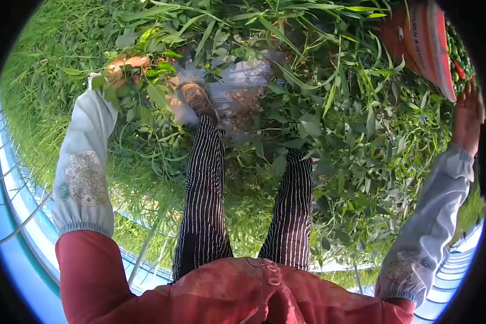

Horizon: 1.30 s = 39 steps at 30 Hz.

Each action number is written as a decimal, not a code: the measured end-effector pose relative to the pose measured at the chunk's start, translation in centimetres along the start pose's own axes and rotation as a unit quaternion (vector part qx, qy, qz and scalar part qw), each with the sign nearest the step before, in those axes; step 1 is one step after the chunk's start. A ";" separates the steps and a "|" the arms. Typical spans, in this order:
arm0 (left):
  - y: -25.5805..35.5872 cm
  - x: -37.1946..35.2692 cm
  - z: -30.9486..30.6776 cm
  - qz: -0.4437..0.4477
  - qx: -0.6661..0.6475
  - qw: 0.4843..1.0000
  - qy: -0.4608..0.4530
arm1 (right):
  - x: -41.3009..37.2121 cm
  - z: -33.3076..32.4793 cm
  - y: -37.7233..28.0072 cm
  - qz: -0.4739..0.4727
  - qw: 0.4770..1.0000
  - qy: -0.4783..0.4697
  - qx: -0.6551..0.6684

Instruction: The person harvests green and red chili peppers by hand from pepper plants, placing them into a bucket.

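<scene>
Head view | left hand (125, 69) shut tight on green peppers (159, 71), top left among plants (356, 135) | right hand (468, 116) at lower edge of bag (421, 43), far right; grip hard to tell | more peppers in bag mouth | leaves close all round; only open room on pale ground (243, 81) by shoe (195, 97)

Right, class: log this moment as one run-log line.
left hand: grips green chillies | right hand: at orange sack edge | standing among pepper plants

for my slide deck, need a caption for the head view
Left hand grips green peppers among leafy plants; right hand by an orange sack.
</scene>
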State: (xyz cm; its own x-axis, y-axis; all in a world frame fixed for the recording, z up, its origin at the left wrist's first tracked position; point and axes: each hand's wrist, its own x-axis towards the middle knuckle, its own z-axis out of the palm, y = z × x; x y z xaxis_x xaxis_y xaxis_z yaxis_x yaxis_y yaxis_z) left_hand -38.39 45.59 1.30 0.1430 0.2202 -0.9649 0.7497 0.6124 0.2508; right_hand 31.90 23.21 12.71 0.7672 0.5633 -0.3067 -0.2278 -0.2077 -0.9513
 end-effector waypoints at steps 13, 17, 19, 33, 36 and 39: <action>2.6 3.0 -4.7 -0.034 -0.051 0.985 -0.158 | -28.2 36.2 24.5 0.127 0.875 -0.416 -0.215; 1.6 5.0 -5.9 0.057 0.066 0.954 -0.287 | -28.0 41.1 29.9 0.206 0.858 -0.404 -0.242; 2.7 3.7 -3.6 0.042 0.103 0.958 -0.263 | -28.9 42.0 31.2 0.260 0.892 -0.352 -0.116; 0.3 5.3 -2.6 0.059 -0.033 0.956 -0.284 | -29.9 40.7 31.7 0.226 0.896 -0.352 -0.146; -2.4 6.6 -3.3 0.059 -0.092 0.961 -0.254 | -29.5 38.7 30.2 0.236 0.871 -0.377 -0.208; -2.0 8.2 -3.8 0.049 -0.051 0.930 -0.362 | -29.3 37.3 30.5 0.166 0.877 -0.411 -0.187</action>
State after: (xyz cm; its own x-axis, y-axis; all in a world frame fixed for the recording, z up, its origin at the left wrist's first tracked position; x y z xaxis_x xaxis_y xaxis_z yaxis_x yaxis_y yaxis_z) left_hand -41.17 49.04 -6.83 0.6328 -0.2664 -0.7270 0.6496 0.6937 0.3112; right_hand -19.92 30.20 -8.49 -0.0300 0.7767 -0.6292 -0.0256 -0.6299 -0.7763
